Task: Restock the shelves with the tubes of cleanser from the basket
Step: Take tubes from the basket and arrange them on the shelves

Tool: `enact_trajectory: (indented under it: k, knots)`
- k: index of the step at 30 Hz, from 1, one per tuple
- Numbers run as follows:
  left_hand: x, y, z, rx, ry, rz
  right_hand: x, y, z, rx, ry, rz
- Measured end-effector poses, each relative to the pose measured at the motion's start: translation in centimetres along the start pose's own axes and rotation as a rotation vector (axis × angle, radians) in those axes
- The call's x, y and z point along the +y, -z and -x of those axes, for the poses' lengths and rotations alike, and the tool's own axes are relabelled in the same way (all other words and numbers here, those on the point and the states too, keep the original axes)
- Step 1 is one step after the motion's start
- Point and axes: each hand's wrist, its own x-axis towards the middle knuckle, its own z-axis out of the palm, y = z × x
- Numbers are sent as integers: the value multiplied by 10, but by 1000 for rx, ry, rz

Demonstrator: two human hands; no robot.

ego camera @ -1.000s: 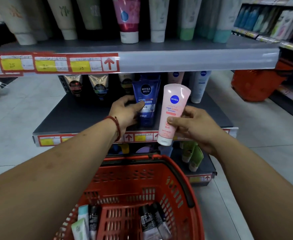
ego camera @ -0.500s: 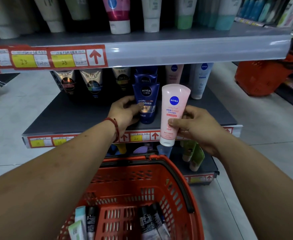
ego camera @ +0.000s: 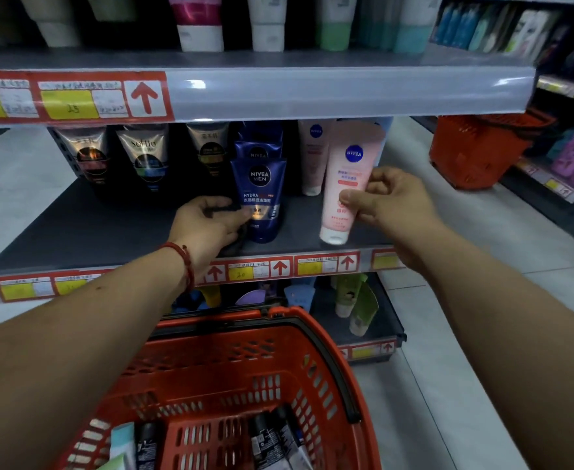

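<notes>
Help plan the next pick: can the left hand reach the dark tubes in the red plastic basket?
Probably yes: the basket is open, nothing covers the dark tubes, but the left hand grips a blue tube.

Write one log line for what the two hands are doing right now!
left hand: grips blue tube on middle shelf | right hand: pinches pink tube, cap down | basket: tubes inside

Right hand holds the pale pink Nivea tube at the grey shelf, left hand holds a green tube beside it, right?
Not quite. The head view shows the left hand holding a dark blue Nivea Men tube, not a green one. The right hand does hold the pale pink Nivea tube at the grey shelf.
</notes>
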Motion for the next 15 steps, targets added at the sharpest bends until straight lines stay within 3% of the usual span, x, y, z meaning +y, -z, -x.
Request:
enact_trajectory:
  k: [10, 15]
  knots:
    - [2, 6, -9, 25, 0, -23, 13, -21, -74, 29, 139, 99]
    - [1, 1, -14, 72, 5, 1, 21, -28, -93, -5, 209, 292]
